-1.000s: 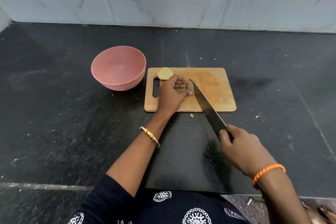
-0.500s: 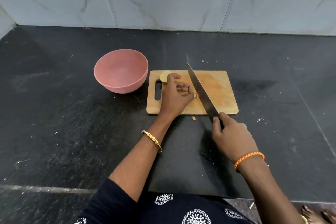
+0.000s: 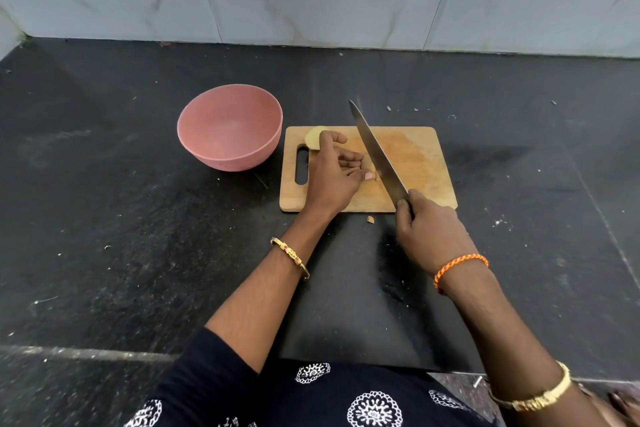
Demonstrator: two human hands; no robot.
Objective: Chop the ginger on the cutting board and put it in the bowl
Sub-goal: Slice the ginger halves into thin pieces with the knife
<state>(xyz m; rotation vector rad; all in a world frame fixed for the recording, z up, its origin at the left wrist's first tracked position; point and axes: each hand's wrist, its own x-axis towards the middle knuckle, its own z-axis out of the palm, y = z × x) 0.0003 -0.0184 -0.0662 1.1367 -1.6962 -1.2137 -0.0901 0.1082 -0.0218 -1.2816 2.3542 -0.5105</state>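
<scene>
A wooden cutting board (image 3: pixel 415 163) lies on a dark speckled counter (image 3: pixel 104 218), its handle slot toward the left, and a pink bowl (image 3: pixel 229 126) stands just beside that end, apart from the board, with nothing visible inside. The left hand (image 3: pixel 334 177) rests on the board with its fingers (image 3: pixel 351 159) curled down over a small piece of ginger (image 3: pixel 377 174), of which only a pale sliver shows at the fingertips beside the blade; they appear to pin it to the wood. A larger piece of ginger (image 3: pixel 313 137) sits at the board's far left corner, partly hidden behind the left thumb. The right hand (image 3: pixel 429 229) is at the board's near edge, clenched around the handle of a long knife (image 3: pixel 377 152), which is hidden in the fist. The blade slants from the fist up and to the left across the board, its tip reaching past the far edge, its flat close against the left fingertips. A small scrap (image 3: pixel 370 219) lies on the counter just off the near edge of the board, between the two wrists. A gold bangle (image 3: pixel 290 256) circles the left wrist and an orange thread band (image 3: pixel 460 267) the right.
</scene>
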